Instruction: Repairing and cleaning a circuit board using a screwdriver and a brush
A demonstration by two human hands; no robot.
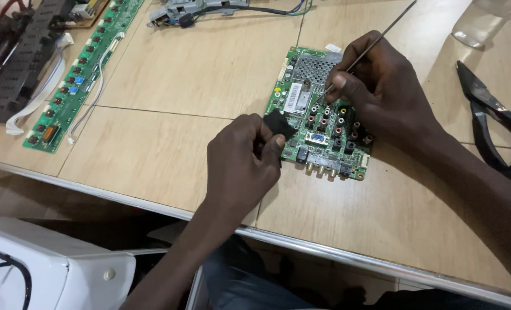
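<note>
A green circuit board with coloured round connectors lies flat on the wooden table. My right hand rests over its right side and grips a thin metal tool, whose tip touches the board near a white sticker. My left hand sits at the board's left edge, pinching a small black piece between thumb and fingers just above the board's surface.
A long narrow green board with white wires lies at the left, beside a black ribbed part. Black pliers rest at the right edge. A clear plastic item and a grey connector with cables sit at the back. A white casing is below the table edge.
</note>
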